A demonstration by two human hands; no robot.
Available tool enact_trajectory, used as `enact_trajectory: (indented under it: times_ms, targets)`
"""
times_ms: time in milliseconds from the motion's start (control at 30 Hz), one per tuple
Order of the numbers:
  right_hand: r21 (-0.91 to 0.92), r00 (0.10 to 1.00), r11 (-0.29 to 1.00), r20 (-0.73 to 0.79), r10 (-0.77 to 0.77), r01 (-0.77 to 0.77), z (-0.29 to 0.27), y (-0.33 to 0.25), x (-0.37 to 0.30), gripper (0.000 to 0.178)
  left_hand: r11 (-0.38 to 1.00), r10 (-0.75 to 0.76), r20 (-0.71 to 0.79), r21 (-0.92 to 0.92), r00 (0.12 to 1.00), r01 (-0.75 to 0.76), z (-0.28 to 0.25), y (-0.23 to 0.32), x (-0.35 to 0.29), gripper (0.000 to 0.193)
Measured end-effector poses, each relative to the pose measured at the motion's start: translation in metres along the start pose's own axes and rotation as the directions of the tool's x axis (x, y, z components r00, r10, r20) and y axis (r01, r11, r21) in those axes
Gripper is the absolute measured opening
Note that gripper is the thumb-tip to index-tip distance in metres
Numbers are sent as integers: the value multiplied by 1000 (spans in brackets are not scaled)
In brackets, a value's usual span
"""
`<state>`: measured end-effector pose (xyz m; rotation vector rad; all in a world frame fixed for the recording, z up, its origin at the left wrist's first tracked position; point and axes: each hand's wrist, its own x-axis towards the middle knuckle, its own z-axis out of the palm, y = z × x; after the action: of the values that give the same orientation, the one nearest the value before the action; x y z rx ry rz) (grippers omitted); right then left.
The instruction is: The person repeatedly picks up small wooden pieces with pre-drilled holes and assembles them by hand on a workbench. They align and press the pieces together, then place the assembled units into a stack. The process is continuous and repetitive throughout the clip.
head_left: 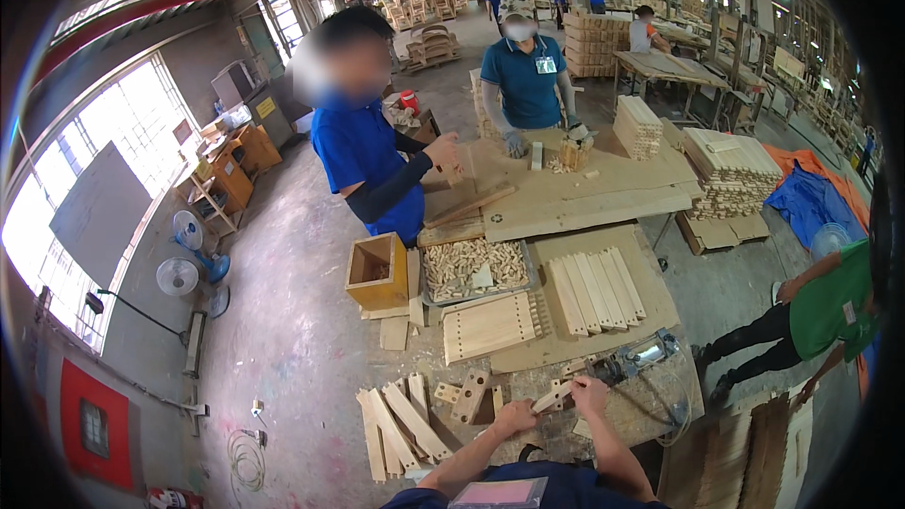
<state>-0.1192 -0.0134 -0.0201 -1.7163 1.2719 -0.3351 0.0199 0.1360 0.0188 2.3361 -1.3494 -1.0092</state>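
Note:
At the near edge of the workbench, my left hand is closed on one end of a short pale wooden slat. My right hand grips the slat's other end, beside a metal pneumatic clamp fixed to the bench. Left of my hands lie wooden blocks with drilled holes. A loose pile of pale slats rests further left. Beyond the blocks is a stack of boards with a row of holes, and to its right several slats lie side by side.
A tray of wooden dowels and a yellow wooden box stand at the bench's left. Two people work at the cardboard-covered table ahead. Someone in a green shirt stands at right. Stacked slats sit beyond.

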Motion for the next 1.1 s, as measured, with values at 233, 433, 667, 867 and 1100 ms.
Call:
enact_trajectory:
  times_ms: [233, 433, 667, 867, 1100]
  targets:
    - [185, 990, 982, -135, 52, -26, 8, 11, -12, 21, 999, -30, 34, -16, 999, 30, 4, 3, 3, 51]
    - [122, 980, 990, -195, -43, 67, -2, 12, -21, 24, 1000, -9, 67, -27, 998, 10, 3, 4, 5, 54]
    - [112, 986, 994, -162, 26, -8, -4, 25, -29, 27, 997, 64, 56, 39, 996, -66, 6, 3, 5, 58]
    - [196, 990, 980, -140, 7, 21, -3, 37, -30, 29, 997, 64, 86, 26, 994, -66, 7, 2, 7, 62]
    - [183, 989, 983, -141, 43, -17, 0, 35, -30, 31, 995, 91, 56, 37, 994, -93, 9, -1, 6, 63]
